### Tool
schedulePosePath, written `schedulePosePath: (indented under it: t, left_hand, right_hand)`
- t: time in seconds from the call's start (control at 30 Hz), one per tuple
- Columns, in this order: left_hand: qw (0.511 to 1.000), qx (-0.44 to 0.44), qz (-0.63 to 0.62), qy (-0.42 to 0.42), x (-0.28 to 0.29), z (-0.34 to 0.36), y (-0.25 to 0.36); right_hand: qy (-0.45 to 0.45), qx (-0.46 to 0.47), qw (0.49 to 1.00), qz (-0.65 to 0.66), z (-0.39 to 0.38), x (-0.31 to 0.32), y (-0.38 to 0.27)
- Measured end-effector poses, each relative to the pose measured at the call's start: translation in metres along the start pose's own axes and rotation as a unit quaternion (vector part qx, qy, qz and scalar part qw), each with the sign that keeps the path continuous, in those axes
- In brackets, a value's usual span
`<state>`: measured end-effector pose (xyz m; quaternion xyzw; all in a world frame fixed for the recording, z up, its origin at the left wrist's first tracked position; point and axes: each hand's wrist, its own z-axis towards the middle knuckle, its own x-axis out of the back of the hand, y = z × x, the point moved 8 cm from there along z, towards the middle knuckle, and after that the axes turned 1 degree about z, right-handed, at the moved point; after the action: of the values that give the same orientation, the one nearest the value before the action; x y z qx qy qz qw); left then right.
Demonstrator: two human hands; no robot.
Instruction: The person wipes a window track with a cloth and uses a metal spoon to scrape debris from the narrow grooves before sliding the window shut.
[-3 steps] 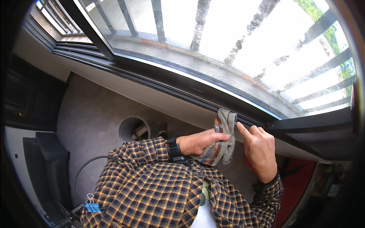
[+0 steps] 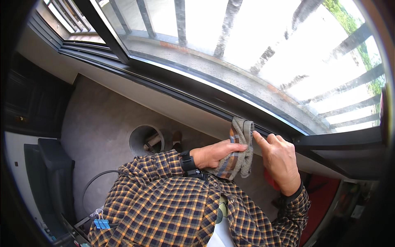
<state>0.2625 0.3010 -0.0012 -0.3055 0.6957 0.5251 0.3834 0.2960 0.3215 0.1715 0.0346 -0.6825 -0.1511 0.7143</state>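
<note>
My left hand (image 2: 214, 154) is closed round a folded grey towel (image 2: 244, 160) with brown, orange and blue stripes, its thumb lying across the folds. The towel's upper end reaches the dark window track (image 2: 205, 108). Just right of the towel is my right hand (image 2: 281, 161), its index finger stretched toward the towel's upper edge and its other fingers curled in. Something red (image 2: 270, 179) shows below the right palm; most of it is hidden by the hand, so its kind cannot be made out.
Beyond the track stands a sliding window (image 2: 181, 61) with dark bars outside. On the grey floor to the left is a round bucket (image 2: 135, 140) with something inside. A dark chair (image 2: 55, 173) stands at far left; a red mat (image 2: 321, 197) lies at right.
The view has shifted slightly, so the window sits a little further right and lower. Both hands keep nearly the same pose; a bit more of the red thing shows.
</note>
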Motion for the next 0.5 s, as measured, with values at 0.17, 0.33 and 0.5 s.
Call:
schedulePosePath:
  t: [0.17,0.33,0.5]
  left_hand:
    - [0.999,-0.013,-0.041,-0.008,0.012,-0.01,0.005]
    - [0.996,-0.058,-0.071,0.018,0.029,-0.019,0.013]
    - [0.994,-0.079,-0.072,0.034,0.028,-0.03,0.03]
  right_hand:
    - [0.0,-0.026,1.0,-0.009,0.006,-0.009,-0.019]
    - [-0.001,-0.024,1.0,0.002,0.021,-0.017,-0.03]
    - [0.027,-0.016,0.999,-0.022,0.034,-0.013,-0.046]
